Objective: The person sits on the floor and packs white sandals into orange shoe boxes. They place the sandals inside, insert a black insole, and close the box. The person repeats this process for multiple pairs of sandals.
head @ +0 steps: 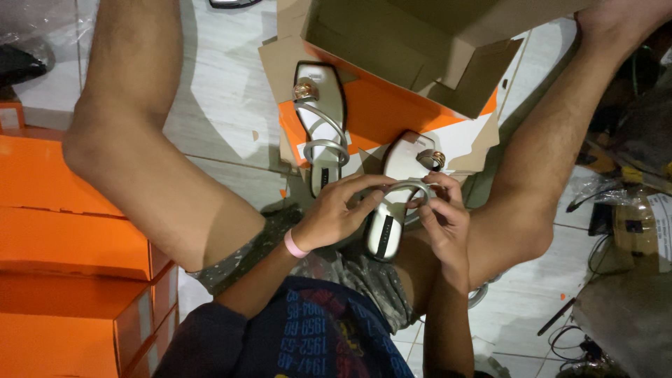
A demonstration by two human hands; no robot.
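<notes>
The person sits on the pale tiled floor (224, 105) with knees spread wide, and that leaves a working space between the legs at the centre of the frame. There both hands meet over a silver flat sandal with thin curved straps and a gold round ornament at the toe (400, 203). It lies tilted, toe toward the upper right and heel toward the lap.

The left hand (336, 213), a pink band at its wrist, has its fingers curled and pinched on the arched strap from the left side. The right hand (439, 210) grips the same strap from the right, fingertips close together. Holding it from both sides keeps the loop raised off the footbed, which looks like a way to shape or check it.

The matching silver sandal (320, 119) rests just above and left of the hands, lying lengthwise on the orange cardboard lid (381, 112), near but apart from the held one. Beyond it, at the top of the frame, an open brown cardboard box (413, 42) stands within easy reach. A stack of closed orange boxes (63, 231) fills the left edge, kept out of the way.
</notes>
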